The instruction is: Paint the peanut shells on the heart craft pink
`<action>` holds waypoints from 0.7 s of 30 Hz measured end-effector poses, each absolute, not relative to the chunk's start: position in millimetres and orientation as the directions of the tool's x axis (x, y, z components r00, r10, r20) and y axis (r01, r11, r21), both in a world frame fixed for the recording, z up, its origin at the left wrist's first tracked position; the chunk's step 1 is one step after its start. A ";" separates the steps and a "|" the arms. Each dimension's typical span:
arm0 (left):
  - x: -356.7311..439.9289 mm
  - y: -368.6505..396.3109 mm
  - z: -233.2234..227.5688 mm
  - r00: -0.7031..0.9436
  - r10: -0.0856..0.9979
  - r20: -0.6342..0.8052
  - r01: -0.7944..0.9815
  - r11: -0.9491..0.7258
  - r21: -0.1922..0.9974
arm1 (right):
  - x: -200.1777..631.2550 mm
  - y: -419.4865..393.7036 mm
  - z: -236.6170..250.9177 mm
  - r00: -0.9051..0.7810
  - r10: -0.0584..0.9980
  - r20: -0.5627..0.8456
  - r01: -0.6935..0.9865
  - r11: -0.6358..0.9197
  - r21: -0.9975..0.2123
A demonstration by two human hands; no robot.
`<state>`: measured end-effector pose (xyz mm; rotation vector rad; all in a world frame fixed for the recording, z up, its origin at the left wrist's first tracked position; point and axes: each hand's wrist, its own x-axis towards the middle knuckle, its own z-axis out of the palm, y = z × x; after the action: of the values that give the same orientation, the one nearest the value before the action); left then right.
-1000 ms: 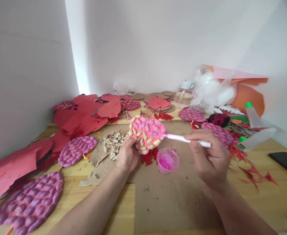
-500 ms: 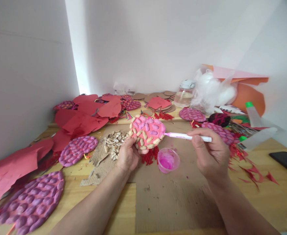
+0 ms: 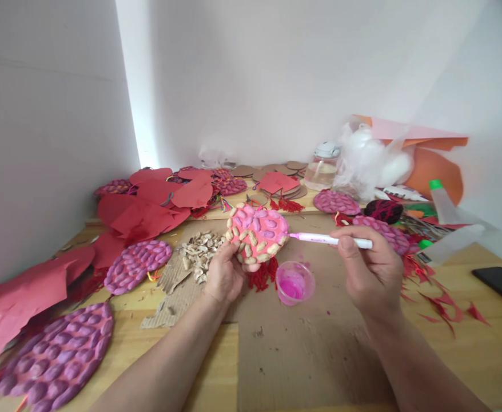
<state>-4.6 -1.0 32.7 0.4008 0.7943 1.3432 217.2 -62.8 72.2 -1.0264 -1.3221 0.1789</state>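
Paint went on best, by my judgement, with the left hand [image 3: 224,276] closed on the raised peanut-shell disc [image 3: 257,233], steadying it above the pink paint cup [image 3: 294,282], while the right hand [image 3: 370,273] pinched the brush [image 3: 330,241], its tip touching the disc's edge lightly.
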 end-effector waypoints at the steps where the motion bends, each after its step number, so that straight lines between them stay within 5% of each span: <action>1: -4.7 -1.2 33.1 0.024 0.961 -0.277 -0.706 0.213 0.676 | 216.9 -63.4 72.9 0.302 0.631 0.715 0.433 0.577 -0.692; 12: -3.8 -1.0 33.2 0.022 0.965 -0.262 -0.695 0.203 0.690 | 215.6 -66.0 72.2 0.215 0.549 0.808 0.553 0.614 -0.564; 21: -4.0 -0.8 32.7 0.023 0.965 -0.261 -0.687 0.205 0.697 | 216.3 -68.0 73.6 0.216 0.569 0.794 0.557 0.596 -0.579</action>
<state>-4.0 -0.8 32.7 0.4341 0.8021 1.3423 216.3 -68.0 73.6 -1.0263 -1.4293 0.0104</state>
